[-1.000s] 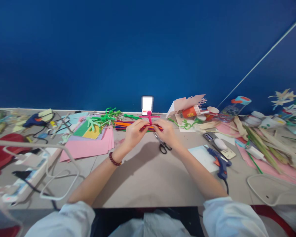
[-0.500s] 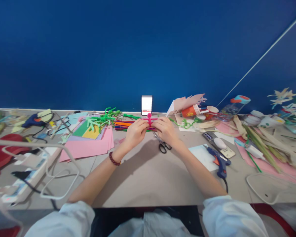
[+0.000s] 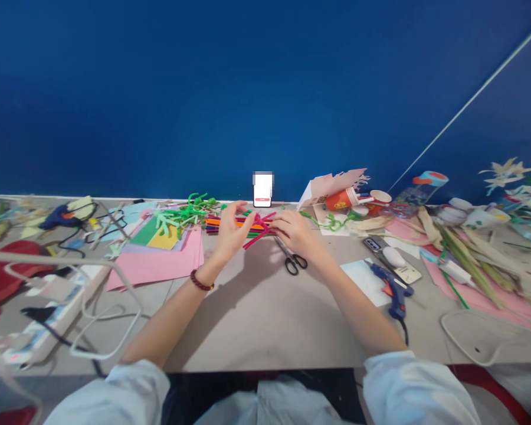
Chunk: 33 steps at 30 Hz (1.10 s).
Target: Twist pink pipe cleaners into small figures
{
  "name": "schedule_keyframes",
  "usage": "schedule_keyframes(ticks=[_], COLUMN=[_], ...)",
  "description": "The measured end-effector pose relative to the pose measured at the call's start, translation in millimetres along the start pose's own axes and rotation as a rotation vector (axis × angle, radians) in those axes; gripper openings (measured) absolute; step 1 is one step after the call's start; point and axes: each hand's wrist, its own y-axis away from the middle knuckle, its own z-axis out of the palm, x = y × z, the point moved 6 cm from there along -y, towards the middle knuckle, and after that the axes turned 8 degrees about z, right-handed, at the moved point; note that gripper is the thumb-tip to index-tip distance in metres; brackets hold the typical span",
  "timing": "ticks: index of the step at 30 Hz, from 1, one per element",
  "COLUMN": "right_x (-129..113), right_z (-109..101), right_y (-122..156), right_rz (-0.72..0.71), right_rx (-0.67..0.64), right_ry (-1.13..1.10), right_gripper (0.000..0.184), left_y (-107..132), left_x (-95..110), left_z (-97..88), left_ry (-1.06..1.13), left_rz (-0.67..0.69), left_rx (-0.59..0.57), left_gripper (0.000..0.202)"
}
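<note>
1. The right grip [image 3: 294, 231] is pressed together, its fingers curled over the right-hand ends of the magenta pipe cleaners [image 3: 260, 225], pinching them
2. The left grip [image 3: 234, 230] is spread, with its fingers raised beside the magenta pipe cleaners; whether any fingertip touches them is hard to tell, and a beaded bracelet [image 3: 201, 281] circles that wrist
3. The magenta pipe cleaners sit between the hands, near the far edge of the desk [image 3: 252, 319] and about midway along it, their stems crossing and splaying at the left
4. Behind them, almost touching, lies a bundle of multicoloured pipe cleaners [image 3: 221, 224], and black-handled scissors [image 3: 292, 262] lie just below the right grip
5. Toward the desk's left end are green pipe-cleaner shapes [image 3: 181, 215] and a stack of pink paper [image 3: 154, 265]; toward the right end lies a blue glue gun [image 3: 392, 289]; a phone [image 3: 262, 190] stands upright at the far edge
6. The step in hand looks like shaping the magenta stems, and the next move seems to call for the left grip to gather the loose ends so they can be bent or twisted in place
</note>
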Motion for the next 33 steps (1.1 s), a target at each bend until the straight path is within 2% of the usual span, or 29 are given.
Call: schedule_keyframes(ticks=[1,3,4,5,7,11,17,23,25,28,30,33], right_x=[0.1,0.6,0.9,1.2,1.8,5.6,21.5,45.2,57.0,73.8,81.5,85.8], right_z=[0.8,3.4,5.4,7.9,13.7,21.3,33.9,40.0,34.9,26.9,26.9,31.0], right_y=[0.1,0.7,1.2,1.9,3.4,5.4,8.8,16.6,18.3,21.6,25.1,28.8], right_rz=[0.004,0.014,0.018,0.023,0.041,0.139,0.321,0.447,0.493,0.549,0.574,0.560], right_rx=[-0.007,-0.035,-0.061,-0.097,-0.183,-0.283,-0.371,-0.385,-0.317,-0.220,-0.234,-0.296], right_ry=[-0.001,0.004,0.006,0.008,0.001,-0.088,-0.195,-0.234,-0.195,-0.104,-0.048,0.049], right_gripper=[0.020,0.021,0.021,0.022,0.022,0.020,0.019,0.018,0.019,0.019,0.017,0.012], left_y=[1.1,11.0,17.3,22.8,29.2,38.9,49.1,45.3,40.9,35.5,35.6,38.9], left_x=[-12.7,-33.9,-40.2,-44.2,-49.0,-54.4,-64.2,-57.3,-61.1,-76.5,-89.0,-101.7], left_z=[7.4,31.3,40.4,46.7,52.0,56.1,64.6,60.4,54.6,45.3,42.4,43.7], left_ry=[0.141,0.435,0.549,0.631,0.686,0.684,0.652,0.532,0.529,0.543,0.576,0.619], left_rz=[-0.148,-0.479,-0.613,-0.708,-0.782,-0.793,-0.759,-0.557,-0.526,-0.525,-0.559,-0.615], left_rx=[-0.055,-0.277,-0.352,-0.399,-0.423,-0.437,-0.392,-0.442,-0.392,-0.233,-0.126,-0.041], left_gripper=[0.031,0.033,0.033,0.032,0.028,0.029,0.026,0.026,0.027,0.028,0.031,0.035])
